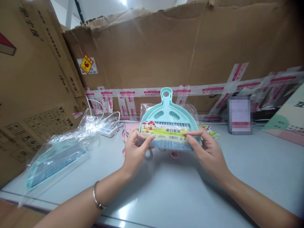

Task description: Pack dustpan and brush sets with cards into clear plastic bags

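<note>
A mint-green dustpan and brush set [167,109] is held up above the table, handle upward, its grey bristles along the bottom. Across its front lies a printed label [166,132] with mushrooms and Chinese text. My left hand [136,148] pinches the label and pan at the left end; my right hand [206,148] pinches them at the right end. A clear plastic bag shows behind the pan. Pink dustpans [128,128] lie on the table partly hidden behind it, and more printed labels [209,129] lie behind my right hand.
On the left, another mint set [55,163] lies in a clear bag [80,131]. Behind that bag is a white power strip [109,130] with cables. A phone-like device [240,115] stands at the right. Big cardboard boxes [152,53] wall the back and left of the table [171,196].
</note>
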The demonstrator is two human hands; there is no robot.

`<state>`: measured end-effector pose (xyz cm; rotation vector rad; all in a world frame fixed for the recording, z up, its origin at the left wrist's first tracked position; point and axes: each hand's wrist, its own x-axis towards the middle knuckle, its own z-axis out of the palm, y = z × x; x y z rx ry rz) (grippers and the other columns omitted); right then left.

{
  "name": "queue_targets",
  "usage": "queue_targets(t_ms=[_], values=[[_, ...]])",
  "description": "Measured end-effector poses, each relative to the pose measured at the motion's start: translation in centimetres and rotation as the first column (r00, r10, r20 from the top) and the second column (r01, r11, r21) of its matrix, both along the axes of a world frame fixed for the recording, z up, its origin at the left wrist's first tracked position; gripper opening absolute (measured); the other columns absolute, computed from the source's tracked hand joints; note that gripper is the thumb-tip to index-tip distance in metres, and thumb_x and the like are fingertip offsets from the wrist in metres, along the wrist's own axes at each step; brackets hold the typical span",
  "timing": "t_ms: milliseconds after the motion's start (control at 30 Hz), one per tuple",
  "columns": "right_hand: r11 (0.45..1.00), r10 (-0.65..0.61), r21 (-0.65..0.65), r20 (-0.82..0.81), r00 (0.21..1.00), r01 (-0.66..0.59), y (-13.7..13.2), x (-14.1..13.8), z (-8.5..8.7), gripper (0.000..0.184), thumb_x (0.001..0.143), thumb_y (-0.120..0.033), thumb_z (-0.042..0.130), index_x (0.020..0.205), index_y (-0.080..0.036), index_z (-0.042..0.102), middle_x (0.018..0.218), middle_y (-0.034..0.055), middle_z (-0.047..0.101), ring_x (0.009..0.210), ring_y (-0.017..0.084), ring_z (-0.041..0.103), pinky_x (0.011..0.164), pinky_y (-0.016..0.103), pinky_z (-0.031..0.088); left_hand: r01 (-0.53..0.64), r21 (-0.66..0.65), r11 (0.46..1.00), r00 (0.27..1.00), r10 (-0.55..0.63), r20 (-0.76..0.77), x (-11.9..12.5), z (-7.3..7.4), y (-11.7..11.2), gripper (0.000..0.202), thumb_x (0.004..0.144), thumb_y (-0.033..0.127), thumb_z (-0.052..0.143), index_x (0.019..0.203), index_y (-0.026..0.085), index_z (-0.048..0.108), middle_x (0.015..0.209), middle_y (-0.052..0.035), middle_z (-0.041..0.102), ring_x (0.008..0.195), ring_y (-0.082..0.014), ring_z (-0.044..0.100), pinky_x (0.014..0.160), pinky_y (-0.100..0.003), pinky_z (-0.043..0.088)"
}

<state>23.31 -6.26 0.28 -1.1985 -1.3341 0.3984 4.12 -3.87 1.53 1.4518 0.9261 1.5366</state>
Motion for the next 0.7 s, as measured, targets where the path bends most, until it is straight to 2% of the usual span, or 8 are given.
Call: queue_targets(t_ms=[67,133,233,300,367,467,567,700], values=[[0.999,0.031,-0.026,-0.046,0.998,-0.032,0.0,0.1,0.1,0.024,0.083,-0.046,0.051,0.080,-0.022,0.057,0.083,0.0021,0.056,0.075,0.017,0.055,0.068,0.032,0.045,-0.046,0.045,0.998,0.999,0.047,-0.010,-0.2,-0.2,0.3,0.031,0.075,0.033,0.065,0.065,0.018,0.040,0.094,-0.0029,0.052,0.081,-0.0139,0.059,0.054,-0.023,0.056],[0.993,0.106,-0.049,-0.043,0.993,-0.108,-0.2,0.1,0.2,0.030,0.083,-0.050,0.047,0.082,-0.022,0.058,0.086,0.0030,0.056,0.076,0.018,0.056,0.066,0.031,0.046,-0.114,0.118,0.986,0.992,0.119,-0.031,-0.4,-0.3,0.6,0.029,0.077,0.031,0.063,0.065,0.018,0.039,0.091,-0.0020,0.052,0.082,-0.0130,0.058,0.062,-0.025,0.055],[0.981,0.189,-0.048,0.069,0.979,-0.186,-0.5,-0.2,0.0,0.042,0.069,-0.053,0.063,0.098,-0.023,0.055,0.099,0.0049,0.053,0.087,0.022,0.057,0.073,0.036,0.049,-0.186,0.201,0.962,0.977,0.202,-0.061,-0.5,-0.4,0.8,0.029,0.079,0.027,0.061,0.063,0.019,0.038,0.083,-0.0002,0.053,0.083,-0.0120,0.056,0.073,-0.026,0.051],[0.988,0.155,-0.043,0.123,0.980,-0.151,-0.7,-0.6,-0.2,0.059,0.061,-0.047,0.073,0.108,-0.025,0.048,0.107,0.0061,0.050,0.097,0.024,0.054,0.079,0.039,0.049,-0.195,0.202,0.960,0.973,0.215,-0.081,-0.5,-0.5,0.7,0.028,0.079,0.027,0.060,0.064,0.019,0.038,0.080,0.0007,0.052,0.082,-0.0118,0.056,0.073,-0.026,0.049],[0.993,0.115,-0.024,0.064,0.991,-0.114,-0.8,-0.9,-0.3,0.052,0.068,-0.041,0.070,0.110,-0.027,0.044,0.111,0.0061,0.049,0.102,0.023,0.053,0.083,0.040,0.048,-0.204,0.210,0.956,0.969,0.227,-0.094,-0.4,-0.5,0.5,0.025,0.080,0.026,0.060,0.067,0.020,0.039,0.079,0.0012,0.052,0.081,-0.0116,0.055,0.072,-0.025,0.048],[0.986,0.164,0.063,-0.148,0.975,-0.156,-0.7,-1.3,-0.1,0.037,0.080,-0.036,0.060,0.111,-0.029,0.039,0.111,0.0052,0.052,0.102,0.020,0.056,0.085,0.037,0.049,-0.229,0.263,0.937,0.965,0.254,-0.063,-0.3,-0.4,0.3,0.019,0.080,0.024,0.060,0.082,0.022,0.042,0.086,0.0006,0.051,0.086,-0.0121,0.055,0.077,-0.027,0.048],[0.978,0.191,0.126,-0.241,0.952,-0.165,-0.5,-1.4,0.2,0.042,0.080,-0.032,0.061,0.114,-0.030,0.035,0.114,0.0057,0.053,0.106,0.019,0.055,0.088,0.037,0.048,-0.202,0.285,0.937,0.975,0.220,-0.035,-0.3,-0.3,0.2,0.027,0.082,0.025,0.057,0.101,0.023,0.038,0.096,-0.0021,0.050,0.090,-0.0134,0.056,0.080,-0.029,0.049],[0.984,0.170,0.094,-0.259,0.951,-0.150,-0.4,-1.5,-0.1,0.046,0.082,-0.032,0.059,0.119,-0.030,0.032,0.117,0.0071,0.051,0.107,0.019,0.054,0.090,0.038,0.047,-0.081,0.228,0.970,0.990,0.104,-0.091,-0.3,-0.4,0.1,0.042,0.083,0.028,0.054,0.118,0.025,0.030,0.111,-0.0063,0.050,0.100,-0.0168,0.057,0.084,-0.032,0.052]])
